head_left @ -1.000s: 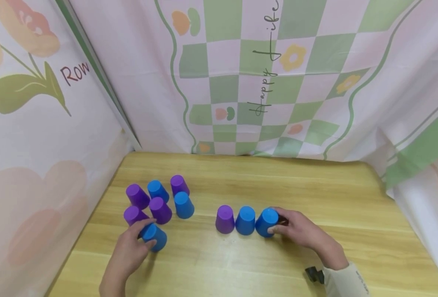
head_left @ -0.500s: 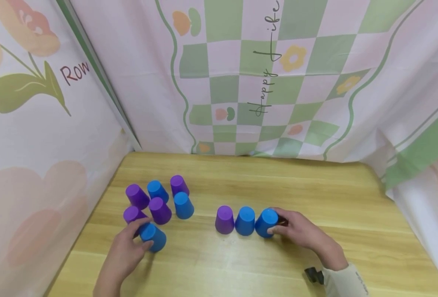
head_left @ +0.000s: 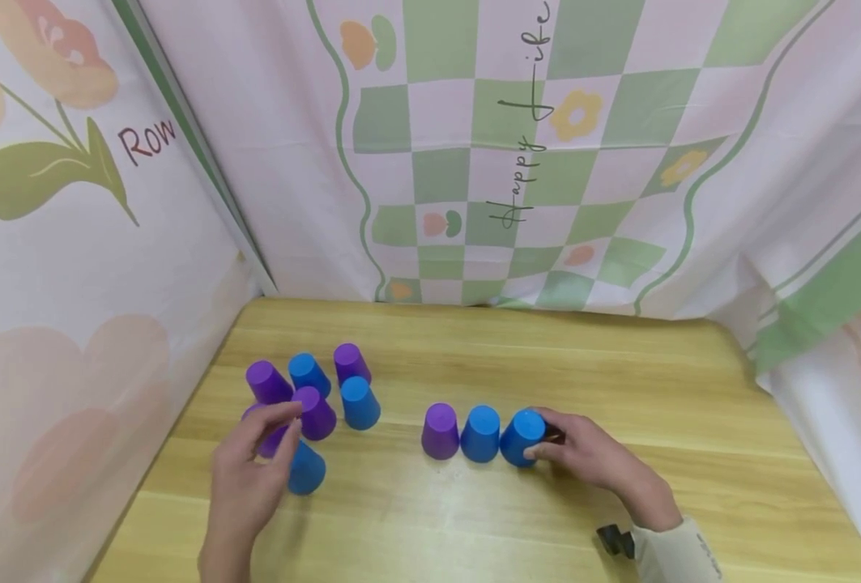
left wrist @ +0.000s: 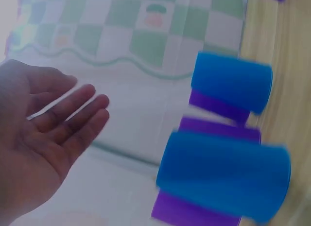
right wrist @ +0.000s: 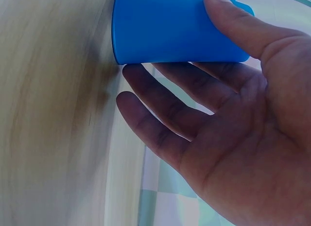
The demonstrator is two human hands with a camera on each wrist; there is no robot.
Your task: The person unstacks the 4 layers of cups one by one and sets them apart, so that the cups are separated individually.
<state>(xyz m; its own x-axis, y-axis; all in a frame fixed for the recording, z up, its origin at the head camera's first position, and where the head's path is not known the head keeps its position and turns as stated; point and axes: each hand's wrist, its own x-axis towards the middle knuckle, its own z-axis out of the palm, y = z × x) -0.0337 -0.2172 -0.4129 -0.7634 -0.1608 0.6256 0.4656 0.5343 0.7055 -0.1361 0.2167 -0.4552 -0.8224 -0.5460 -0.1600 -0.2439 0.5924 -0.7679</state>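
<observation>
My left hand [head_left: 249, 484] is raised just above and beside the front blue cup [head_left: 306, 471], fingers relaxed and holding nothing. In the left wrist view that hand [left wrist: 46, 133] is clear of the near blue cup [left wrist: 223, 175]. My right hand [head_left: 594, 453] holds the rightmost blue cup [head_left: 522, 437], thumb on the near side and fingers behind. The right wrist view shows the thumb on the blue cup [right wrist: 170, 29] and fingers along its other side. Beside it in a row stand a blue cup [head_left: 480, 435] and a purple cup [head_left: 441, 431], all upside down.
On the left of the wooden table [head_left: 547, 526] several more upturned cups stand in a cluster, including a purple cup [head_left: 314, 414] and a blue cup [head_left: 360, 403]. A small black object [head_left: 615, 541] is by the right sleeve [head_left: 674, 552]. Printed curtains [head_left: 313, 243] border the table.
My left hand has let go of the front blue cup and lifted up off it; the cup stays standing. My right hand has kept its hold.
</observation>
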